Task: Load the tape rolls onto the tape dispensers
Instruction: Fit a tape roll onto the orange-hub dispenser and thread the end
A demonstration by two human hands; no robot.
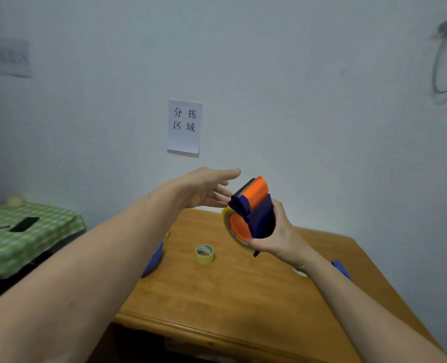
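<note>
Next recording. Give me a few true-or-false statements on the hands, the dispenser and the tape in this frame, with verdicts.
1. The right hand holds the blue and orange plastic tape dispenser above the wooden table. True.
2. The left hand grips a roll of tape. False: its fingers are straight and it holds nothing.
3. A loose yellowish roll of clear tape lies on the table. True.
4. The held dispenser carries no tape. False: a mounted yellowish tape roll sits round its orange hub.
5. The white paper sign lies flat on the table. False: it hangs on the wall.
</note>
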